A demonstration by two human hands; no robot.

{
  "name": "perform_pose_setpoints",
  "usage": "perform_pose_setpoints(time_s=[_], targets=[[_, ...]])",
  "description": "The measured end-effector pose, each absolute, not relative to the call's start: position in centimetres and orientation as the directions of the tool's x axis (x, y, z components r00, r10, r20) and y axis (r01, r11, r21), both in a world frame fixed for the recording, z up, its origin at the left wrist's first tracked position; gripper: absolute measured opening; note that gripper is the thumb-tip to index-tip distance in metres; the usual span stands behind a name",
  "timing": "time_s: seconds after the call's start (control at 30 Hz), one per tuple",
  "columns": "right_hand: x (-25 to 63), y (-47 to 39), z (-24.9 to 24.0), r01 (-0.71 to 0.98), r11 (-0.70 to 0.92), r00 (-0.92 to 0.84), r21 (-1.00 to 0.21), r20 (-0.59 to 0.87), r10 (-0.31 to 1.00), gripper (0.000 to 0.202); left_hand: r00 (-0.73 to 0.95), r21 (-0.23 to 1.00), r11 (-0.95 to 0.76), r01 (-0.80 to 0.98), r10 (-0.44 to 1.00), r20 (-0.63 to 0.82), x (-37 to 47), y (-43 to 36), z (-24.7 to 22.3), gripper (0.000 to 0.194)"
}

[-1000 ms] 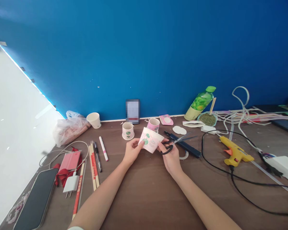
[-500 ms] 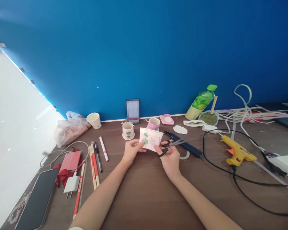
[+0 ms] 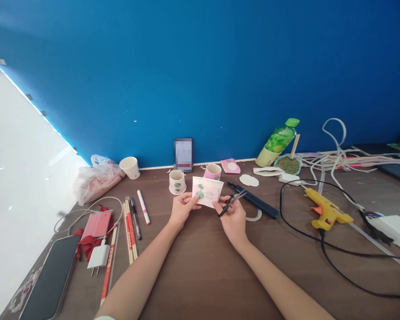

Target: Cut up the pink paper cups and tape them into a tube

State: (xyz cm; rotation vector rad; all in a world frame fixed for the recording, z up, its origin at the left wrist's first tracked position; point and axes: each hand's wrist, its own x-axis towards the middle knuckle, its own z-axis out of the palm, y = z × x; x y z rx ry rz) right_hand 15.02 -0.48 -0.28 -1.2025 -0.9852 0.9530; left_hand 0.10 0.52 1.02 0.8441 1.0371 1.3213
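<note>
Between my hands is a pale pink piece of paper cup wall (image 3: pixel 206 189) printed with green leaves and script, its printed side toward me. My left hand (image 3: pixel 182 210) pinches its left edge between thumb and fingers. My right hand (image 3: pixel 234 222) steadies its lower right corner with the thumb and also has black-handled scissors (image 3: pixel 233 202) in its grip. The blades point up and right, away from the paper. Just behind stand a paper cup with a leaf print (image 3: pixel 177 183) and a pink cup (image 3: pixel 213 171), partly hidden by the piece.
A dark blue bar-shaped object (image 3: pixel 253 200) lies right of my hands, near a white paper cutout (image 3: pixel 249 180). Farther right is a yellow glue gun (image 3: pixel 330 211) with a looping black cord. Chopsticks (image 3: pixel 130 231), a marker (image 3: pixel 143 207) and a phone (image 3: pixel 50 278) lie left.
The scissors have turned in my right hand, their blades now tilted more upward and closer together. The paper piece stays between both hands, and the whole view has shifted slightly.
</note>
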Motion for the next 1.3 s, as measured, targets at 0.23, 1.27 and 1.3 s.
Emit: perform_pose_setpoints(time_s=[0.23,1.27,1.3], targets=[[15.3,0.0,-0.6,-0.063,0.098,0.32,-0.993,0.072,0.945,0.044,-0.036,0.93,0.115,-0.35,0.99,-0.136,0.0,0.6,0.6,0.044],[15.7,0.3,-1.2,-0.236,0.116,0.388,-0.965,0.016,0.921,0.043,0.157,0.992,-0.047,-0.12,0.985,0.066,0.4,-0.2,0.9,0.053],[15.6,0.3,-1.1,-0.267,0.108,0.388,-0.958,-0.004,0.922,0.044,0.156,0.992,-0.046,-0.119,0.986,0.064,0.4,-0.2,0.9,0.055]])
